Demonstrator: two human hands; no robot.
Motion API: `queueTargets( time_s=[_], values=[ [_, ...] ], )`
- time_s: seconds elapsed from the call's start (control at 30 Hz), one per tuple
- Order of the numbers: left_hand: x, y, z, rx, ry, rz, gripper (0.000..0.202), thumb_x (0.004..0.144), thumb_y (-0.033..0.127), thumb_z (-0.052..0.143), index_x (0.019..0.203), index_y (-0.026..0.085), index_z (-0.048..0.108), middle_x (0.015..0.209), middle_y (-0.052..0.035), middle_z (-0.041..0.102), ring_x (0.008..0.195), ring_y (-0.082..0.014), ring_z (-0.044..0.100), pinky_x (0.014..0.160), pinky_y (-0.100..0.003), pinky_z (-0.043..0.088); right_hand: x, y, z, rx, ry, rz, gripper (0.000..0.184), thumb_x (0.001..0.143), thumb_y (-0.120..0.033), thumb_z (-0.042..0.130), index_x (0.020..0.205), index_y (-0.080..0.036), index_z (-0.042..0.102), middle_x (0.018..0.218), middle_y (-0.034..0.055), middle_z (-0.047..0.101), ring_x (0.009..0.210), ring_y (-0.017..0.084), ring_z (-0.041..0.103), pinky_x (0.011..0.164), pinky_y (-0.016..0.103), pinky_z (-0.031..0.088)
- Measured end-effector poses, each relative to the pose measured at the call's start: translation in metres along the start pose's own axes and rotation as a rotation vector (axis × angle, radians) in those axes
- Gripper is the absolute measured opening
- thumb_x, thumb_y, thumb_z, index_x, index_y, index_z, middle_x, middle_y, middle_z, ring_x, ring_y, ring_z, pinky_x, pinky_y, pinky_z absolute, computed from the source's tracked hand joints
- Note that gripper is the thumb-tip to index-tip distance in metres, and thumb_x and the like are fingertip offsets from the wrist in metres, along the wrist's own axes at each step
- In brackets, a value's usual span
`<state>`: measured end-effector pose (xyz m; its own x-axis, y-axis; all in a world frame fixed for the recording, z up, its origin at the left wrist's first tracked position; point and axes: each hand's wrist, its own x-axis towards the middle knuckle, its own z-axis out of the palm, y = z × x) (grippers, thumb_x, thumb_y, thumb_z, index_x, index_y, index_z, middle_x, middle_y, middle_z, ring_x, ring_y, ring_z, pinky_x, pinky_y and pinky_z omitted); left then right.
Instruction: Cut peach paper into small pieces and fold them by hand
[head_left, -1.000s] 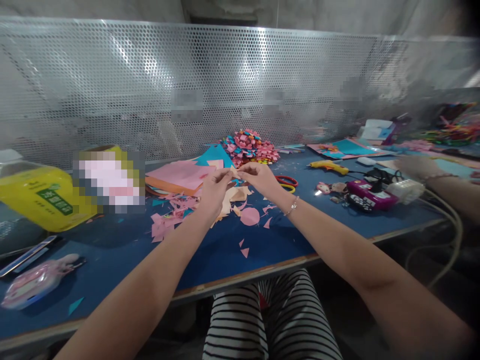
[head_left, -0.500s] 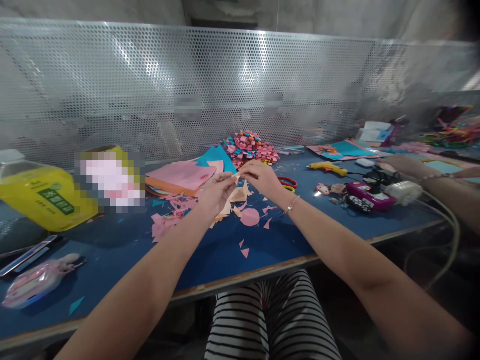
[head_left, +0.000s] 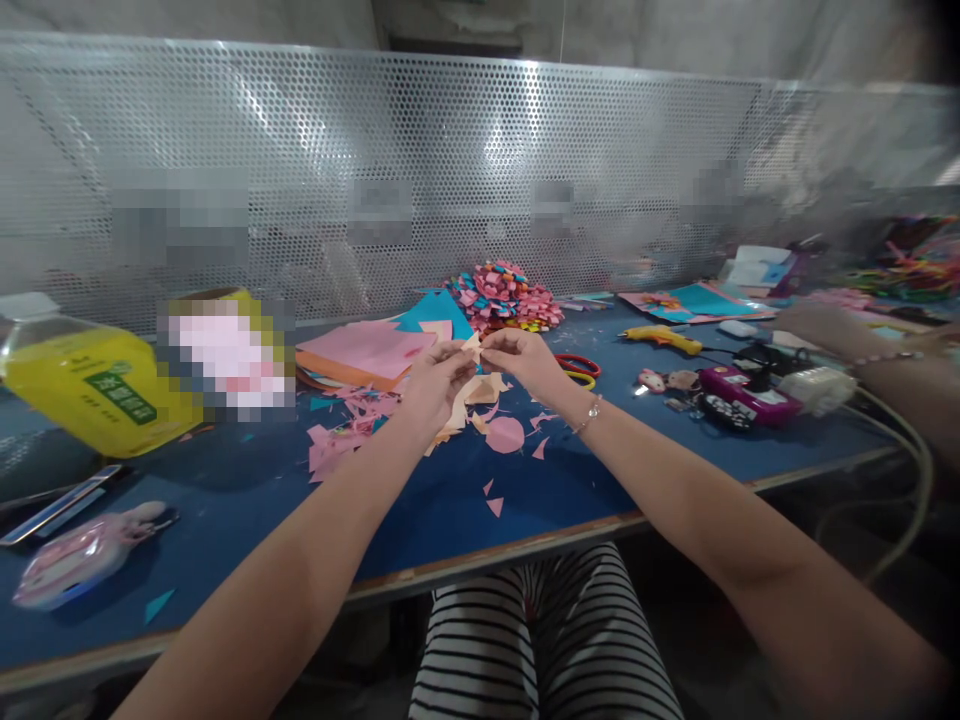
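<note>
Between the fingertips of both hands is a small piece of pale orange paper (head_left: 473, 344), partly hidden by the fingers. My left hand (head_left: 441, 380) pinches it from the left, and my right hand (head_left: 520, 360) pinches it from the right, their fingertips almost meeting. Below them on the table lie pale orange paper scraps (head_left: 480, 390) and a pink paper circle (head_left: 505, 434). Pink paper scraps (head_left: 341, 445) are heaped left of my left wrist. Scissors with red and yellow handles (head_left: 577, 370) rest beside my right hand.
Behind my hands are pink paper sheets (head_left: 360, 350) and a pile of folded paper pieces (head_left: 506, 300). A yellow glue gun (head_left: 660, 338) and a purple power strip (head_left: 739, 395) lie right. A yellow-labelled jug (head_left: 90, 385) stands left. A co-worker's arm (head_left: 847, 345) reaches in right.
My fingers have shifted slightly on the paper, and more of it now shows above the fingertips. Both hands stay together in nearly the same place. The view has moved a little.
</note>
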<state>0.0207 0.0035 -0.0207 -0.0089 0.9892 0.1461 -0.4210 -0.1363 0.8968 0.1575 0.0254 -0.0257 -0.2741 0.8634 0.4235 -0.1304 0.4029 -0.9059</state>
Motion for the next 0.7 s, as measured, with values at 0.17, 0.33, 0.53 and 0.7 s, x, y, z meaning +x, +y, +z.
queueTargets(
  time_s=[0.17, 0.33, 0.53, 0.7],
  values=[
    [-0.0007, -0.0011, 0.0011, 0.058, -0.016, 0.046, 0.014, 0.055, 0.012, 0.066, 0.06, 0.016, 0.054, 0.057, 0.0028, 0.058, 0.056, -0.0067, 0.055, 0.062, -0.022, 0.045, -0.0021, -0.0034, 0.0028, -0.041, 0.028, -0.026, 0.018, 0.063, -0.029, 0.066, 0.075, -0.018, 0.057, 0.074, 0.0007, 0.062, 0.07, 0.011, 0.059, 0.068, 0.027, 0.051],
    [-0.0066, 0.0003, 0.0056, 0.127, -0.065, 0.042, 0.013, 0.056, 0.014, 0.066, 0.062, 0.015, 0.055, 0.061, 0.0021, 0.058, 0.06, -0.0081, 0.057, 0.066, -0.024, 0.045, -0.0023, -0.0064, 0.0023, -0.117, 0.082, -0.035, 0.01, 0.066, -0.024, 0.062, 0.069, -0.018, 0.055, 0.069, 0.0005, 0.061, 0.065, 0.011, 0.058, 0.066, 0.027, 0.05],
    [-0.0044, -0.0005, 0.0043, 0.211, -0.046, 0.11, 0.014, 0.061, 0.026, 0.067, 0.064, 0.014, 0.059, 0.064, -0.0003, 0.06, 0.061, -0.009, 0.057, 0.067, -0.026, 0.046, -0.0008, -0.0065, 0.0012, -0.079, 0.058, -0.012, 0.011, 0.064, -0.024, 0.063, 0.071, -0.017, 0.059, 0.068, 0.0001, 0.062, 0.065, 0.011, 0.058, 0.068, 0.028, 0.05],
    [-0.0013, 0.0009, 0.0031, 0.199, -0.055, 0.128, 0.014, 0.063, 0.025, 0.067, 0.063, 0.014, 0.06, 0.062, -0.0001, 0.059, 0.058, -0.0078, 0.056, 0.064, -0.023, 0.045, 0.0006, -0.0042, 0.0021, 0.119, 0.063, 0.067, 0.016, 0.06, -0.027, 0.067, 0.072, -0.018, 0.061, 0.067, -0.0013, 0.062, 0.064, 0.01, 0.058, 0.07, 0.027, 0.051]
  ],
)
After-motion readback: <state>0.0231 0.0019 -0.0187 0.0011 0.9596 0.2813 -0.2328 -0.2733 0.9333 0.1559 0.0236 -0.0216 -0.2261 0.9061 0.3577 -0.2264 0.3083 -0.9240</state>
